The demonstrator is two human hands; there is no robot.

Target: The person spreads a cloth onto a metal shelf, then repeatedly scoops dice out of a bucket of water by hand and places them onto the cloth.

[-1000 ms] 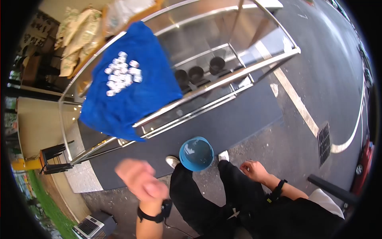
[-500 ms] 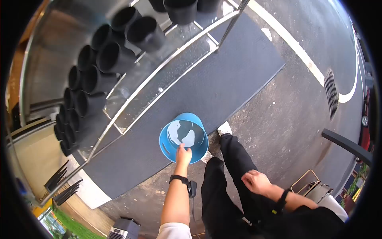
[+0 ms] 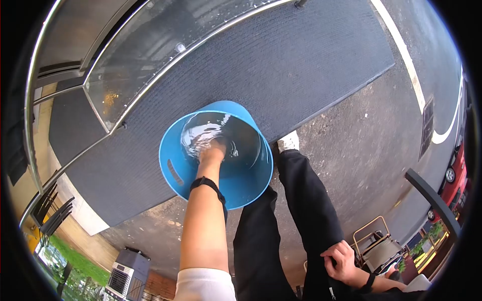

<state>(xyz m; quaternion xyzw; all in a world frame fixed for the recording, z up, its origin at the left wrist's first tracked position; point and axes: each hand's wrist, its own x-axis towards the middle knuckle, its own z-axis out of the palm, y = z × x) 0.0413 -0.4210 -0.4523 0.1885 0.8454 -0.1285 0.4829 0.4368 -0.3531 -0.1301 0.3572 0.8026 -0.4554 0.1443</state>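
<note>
The left hand (image 3: 215,150) had sunk deeper into the water (image 3: 198,138) in the blue bucket (image 3: 243,188), while the right hand (image 3: 342,263) rested on the trouser leg (image 3: 309,195), neither grip discernible.

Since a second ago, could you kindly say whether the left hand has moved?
Yes: judged against the blue bucket, the left hand has gone from outside it down into its water.
</note>
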